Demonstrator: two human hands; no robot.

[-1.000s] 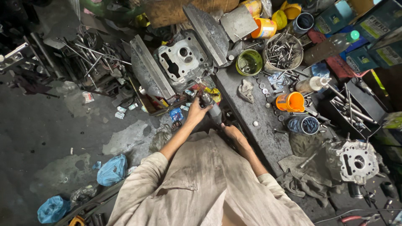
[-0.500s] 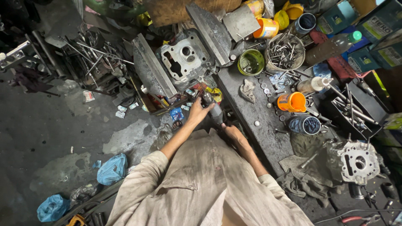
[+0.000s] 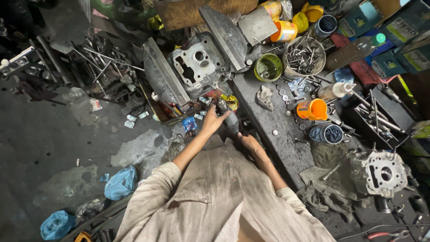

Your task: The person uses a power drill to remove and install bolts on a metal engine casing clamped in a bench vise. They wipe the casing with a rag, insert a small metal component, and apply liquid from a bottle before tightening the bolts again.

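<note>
Both my hands are on a grey handheld power tool [image 3: 230, 120] that points up toward a metal engine cylinder head [image 3: 199, 65]. My left hand [image 3: 212, 120] grips the tool's front part from the left. My right hand [image 3: 247, 142] holds its rear end, lower and to the right. The cylinder head sits clamped between two long grey steel jaws [image 3: 164, 74] at the end of a dark workbench [image 3: 277, 130]. The tool's tip is close below the head; contact is too small to tell.
On the bench: an orange cup [image 3: 312, 109], a green bowl [image 3: 268, 67], a tin of bolts [image 3: 305, 56], a blue can [image 3: 327, 133], a second cylinder head [image 3: 380, 172]. Scrap rods [image 3: 96, 60] lie left. Blue bags [image 3: 120, 183] dot the concrete floor.
The view has shifted slightly; my hands and the tool stay in nearly the same place below the clamped cylinder head.
</note>
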